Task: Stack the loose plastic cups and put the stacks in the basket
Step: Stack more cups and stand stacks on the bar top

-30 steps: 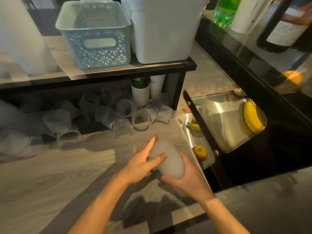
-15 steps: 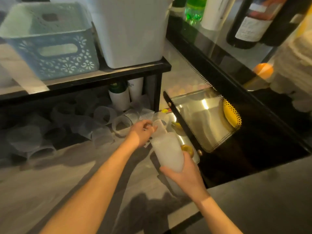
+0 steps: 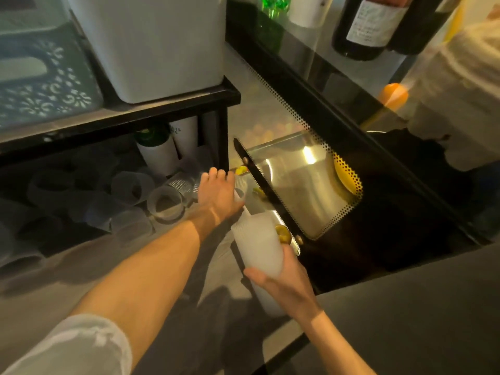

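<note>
My right hand (image 3: 284, 285) grips a tall stack of frosted plastic cups (image 3: 258, 246), held tilted over the wooden counter's right edge. My left hand (image 3: 219, 194) reaches forward under the shelf and curls around a loose ribbed cup (image 3: 240, 186) lying at the right end of the pile. Several more loose translucent cups (image 3: 165, 203) lie on their sides under the black shelf. The pale blue lace-patterned basket (image 3: 46, 85) stands on top of the shelf at the upper left.
A big white bin (image 3: 151, 44) sits beside the basket on the black shelf (image 3: 151, 110). To the right is a glass display case (image 3: 303, 182) with a banana and other fruit inside. Dark bottles (image 3: 365, 25) stand behind it. Paper cups (image 3: 159, 152) stand under the shelf.
My left hand left the stack, reached forward to the right end of the cup pile and closed round a loose cup. The view swung right and the stack rose slightly.
</note>
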Demonstrator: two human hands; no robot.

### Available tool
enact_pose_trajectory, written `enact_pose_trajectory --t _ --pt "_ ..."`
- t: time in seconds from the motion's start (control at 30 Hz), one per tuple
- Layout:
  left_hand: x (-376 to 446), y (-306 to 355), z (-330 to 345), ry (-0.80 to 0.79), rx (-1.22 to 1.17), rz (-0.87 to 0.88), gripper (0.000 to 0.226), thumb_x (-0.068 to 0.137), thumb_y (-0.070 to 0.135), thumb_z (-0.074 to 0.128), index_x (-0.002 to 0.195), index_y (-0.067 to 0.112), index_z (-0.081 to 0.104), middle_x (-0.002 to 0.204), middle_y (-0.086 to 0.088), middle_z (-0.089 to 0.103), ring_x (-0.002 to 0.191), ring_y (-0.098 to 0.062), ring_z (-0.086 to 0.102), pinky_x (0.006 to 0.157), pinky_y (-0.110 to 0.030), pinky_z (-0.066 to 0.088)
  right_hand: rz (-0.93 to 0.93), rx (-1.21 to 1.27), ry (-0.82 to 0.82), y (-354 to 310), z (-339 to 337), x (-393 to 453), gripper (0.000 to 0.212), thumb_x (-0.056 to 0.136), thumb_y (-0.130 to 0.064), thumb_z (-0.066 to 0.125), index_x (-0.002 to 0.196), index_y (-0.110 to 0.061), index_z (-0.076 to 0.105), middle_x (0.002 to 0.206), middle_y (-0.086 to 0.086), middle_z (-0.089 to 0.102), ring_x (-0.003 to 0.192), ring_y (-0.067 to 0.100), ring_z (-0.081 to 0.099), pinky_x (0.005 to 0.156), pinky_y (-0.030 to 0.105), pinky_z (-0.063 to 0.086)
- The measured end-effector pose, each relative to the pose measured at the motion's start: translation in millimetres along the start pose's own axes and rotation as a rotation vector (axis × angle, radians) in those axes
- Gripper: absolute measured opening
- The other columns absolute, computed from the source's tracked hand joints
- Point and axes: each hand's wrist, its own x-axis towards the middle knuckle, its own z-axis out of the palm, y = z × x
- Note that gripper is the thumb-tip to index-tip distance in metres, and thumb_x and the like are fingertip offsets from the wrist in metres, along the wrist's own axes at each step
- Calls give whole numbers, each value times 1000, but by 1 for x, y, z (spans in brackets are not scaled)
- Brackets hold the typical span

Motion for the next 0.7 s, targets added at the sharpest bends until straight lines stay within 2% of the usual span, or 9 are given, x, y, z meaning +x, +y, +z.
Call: enact_pose_trajectory --t 0.13,0.2,0.3,0.4,0.5,0.57,0.63,0.7 --pt "-5 0 2 33 -32 19 75 83 68 54 135 16 45 116 -6 50 105 -25 42 92 -38 35 17 11 -14 5 2 0 95 51 -77 73 130 -39 35 118 -16 48 107 10 55 90 40 56" --pt "-9 -3 3 24 -88 3 73 80 70 54 131 18 49 113 -5 47 103 -24 40 89 -37 34 15 37 -30 5 3 -1 92 52 -75 74 128 -40 35 117 -17 48 106 10 56 89 39 57" --pt "-13 -10 2 32 -216 -48 77 79 76 51 131 20 49 123 -5 46 114 -25 38 94 -39 32 -12 49 -42 4 4 -3 86 56 -71 77 126 -41 37 116 -18 49 104 8 57 86 36 58" --pt "-23 -18 -6 95 -449 -135 80 78 74 56 136 20 46 135 -3 45 128 -24 35 103 -42 30 -36 30 -49 1 4 -3 86 56 -72 76 125 -39 37 115 -17 50 103 9 58 84 35 58" --pt "-40 -28 -15 134 -826 -252 74 79 66 64 135 21 47 131 1 50 125 -21 42 107 -43 35 -41 -8 -39 -1 5 -4 85 54 -74 76 122 -41 37 115 -17 49 103 8 56 84 34 57" --pt "-52 -37 -20 119 -1036 -337 71 79 64 66 135 24 47 128 2 49 119 -20 48 102 -46 46 -51 -41 -31 -3 5 -6 84 53 -75 76 120 -41 38 114 -18 48 103 7 55 84 32 56" --pt "-66 -44 -24 143 -1117 -402 66 83 56 67 136 23 48 128 2 48 117 -19 50 96 -38 48 -73 -76 -44 -6 4 -7 83 55 -73 77 121 -40 38 114 -18 48 104 6 54 83 31 55" --pt "-81 -52 -27 183 -1140 -443 59 86 49 67 136 21 51 128 2 47 116 -15 49 89 -25 42 -92 -122 -63 -9 4 -9 86 54 -75 75 123 -37 39 115 -17 47 106 7 53 86 34 56"
